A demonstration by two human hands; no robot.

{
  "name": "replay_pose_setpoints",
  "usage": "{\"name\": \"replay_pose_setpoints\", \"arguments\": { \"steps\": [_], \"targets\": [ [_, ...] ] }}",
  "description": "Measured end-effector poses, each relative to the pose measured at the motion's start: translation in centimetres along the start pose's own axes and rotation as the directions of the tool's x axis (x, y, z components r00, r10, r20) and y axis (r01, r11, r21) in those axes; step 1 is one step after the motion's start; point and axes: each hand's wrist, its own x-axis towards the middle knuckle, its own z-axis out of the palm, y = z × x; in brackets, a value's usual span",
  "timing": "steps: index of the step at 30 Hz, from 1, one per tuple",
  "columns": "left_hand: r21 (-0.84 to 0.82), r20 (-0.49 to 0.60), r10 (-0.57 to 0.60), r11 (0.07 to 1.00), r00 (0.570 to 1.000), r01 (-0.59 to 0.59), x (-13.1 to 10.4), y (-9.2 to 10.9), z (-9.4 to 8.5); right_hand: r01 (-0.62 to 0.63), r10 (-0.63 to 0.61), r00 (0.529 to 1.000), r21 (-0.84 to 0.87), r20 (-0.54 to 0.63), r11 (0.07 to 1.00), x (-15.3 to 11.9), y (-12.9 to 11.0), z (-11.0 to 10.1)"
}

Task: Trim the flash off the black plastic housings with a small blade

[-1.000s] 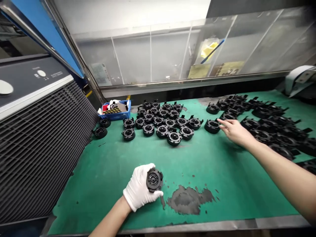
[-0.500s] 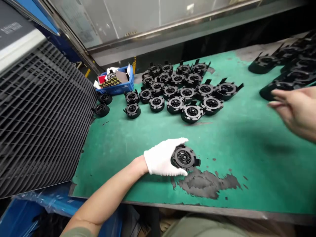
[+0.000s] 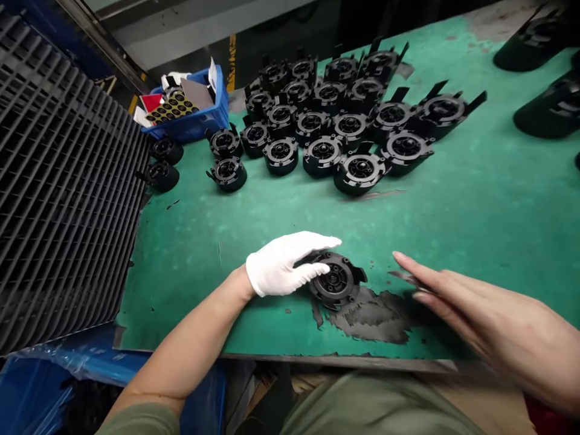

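My left hand [image 3: 290, 266], in a white glove, grips a round black plastic housing [image 3: 338, 284] near the front of the green table. The thumb lies over its face and the fingers run along its far side. A tab sticks out from the housing's right side. To the right, my bare right hand [image 3: 480, 308] pinches a thin, pointed, blade-like piece [image 3: 401, 276], its tip towards the housing. Most of that piece is hidden in the fingers. A little space lies between the tip and the housing.
Several similar black housings [image 3: 321, 151] stand grouped at the back of the green table [image 3: 272, 211]. Taller black parts [image 3: 548, 109] stand at the far right. A blue bin [image 3: 199, 115] with papers and stickers sits back left, beside a dark slatted rack [image 3: 67, 181].
My right hand has come from the far right down beside the housing, with the pointed piece now showing in it. My left thumb has moved onto the housing's face. The view has tilted down.
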Motion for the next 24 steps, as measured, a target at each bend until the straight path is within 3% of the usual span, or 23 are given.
{"name": "replay_pose_setpoints", "arguments": {
  "steps": [4, 9, 14, 18, 20, 24],
  "targets": [
    [-0.026, 0.067, -0.048, 0.998, 0.997, 0.05, 1.0, 0.2, 0.2, 0.016, -0.021, 0.998, 0.096, 0.051, 0.995, 0.1, -1.5, 0.0],
    [-0.007, 0.193, -0.028, 1.0, 0.981, 0.03, 2.3, 0.2, 0.6, 0.023, -0.026, 0.998, 0.063, 0.053, 0.998, 0.4, -0.2, 0.4],
    [0.041, 0.051, 0.088, 0.995, 0.995, -0.09, 1.2, 0.0, 2.2, 0.053, -0.053, 0.998, 0.03, -0.025, 0.998, 2.3, 0.7, -0.4],
    [0.098, -0.064, 0.028, 0.995, 0.998, -0.022, 0.8, 0.1, 4.1, 0.177, -0.179, 0.984, 0.08, 0.019, 0.981, 3.4, 0.4, -1.2],
    [0.076, -0.028, 0.016, 0.997, 0.999, -0.014, 0.8, 0.2, 4.0, 0.203, -0.205, 0.978, 0.059, 0.028, 0.977, 3.6, 0.8, -1.4],
    [0.012, 0.111, 0.033, 0.999, 0.993, -0.035, 0.5, 0.5, 1.8, 0.217, -0.217, 0.976, -0.044, 0.004, 0.975, 4.3, 2.1, -1.9]
  ]
}}
